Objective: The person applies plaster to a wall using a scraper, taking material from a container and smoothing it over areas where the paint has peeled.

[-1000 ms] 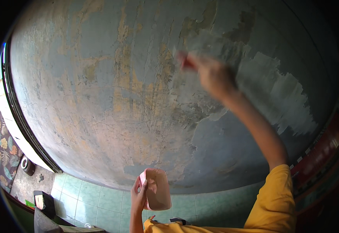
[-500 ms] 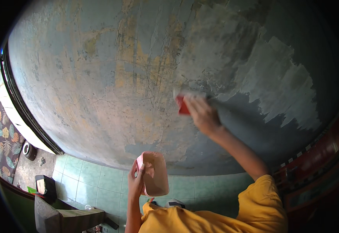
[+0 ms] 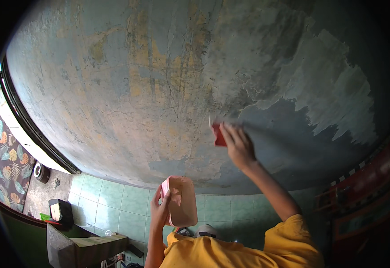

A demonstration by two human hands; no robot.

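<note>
In front of me is a worn wall [image 3: 128, 98], blue-grey with yellowish patches, cracks and a lighter ragged patch at the right. My right hand [image 3: 240, 149] is closed round a red-handled putty knife [image 3: 220, 136], its blade blurred against or close to the wall; I cannot tell whether it touches. Lower down, my left hand [image 3: 160, 206] grips a pink rectangular tub [image 3: 185, 207] by its left side, thumb over the rim. Some pale pinkish paste [image 3: 176, 195] clings to the tub's inner wall.
Green floor tiles [image 3: 110, 201] run along the wall's foot. At lower left stand a grey-and-wood piece of furniture [image 3: 87, 245] and a black box [image 3: 61, 212]. Farther left are a dark round object [image 3: 41, 172] and a leaf-patterned cloth [image 3: 8, 156]. A dark red cabinet [image 3: 360, 196] is at right.
My right hand and the putty knife have moved down and slightly right along the wall. My left hand still holds the tub, and the whole view has shifted a little.
</note>
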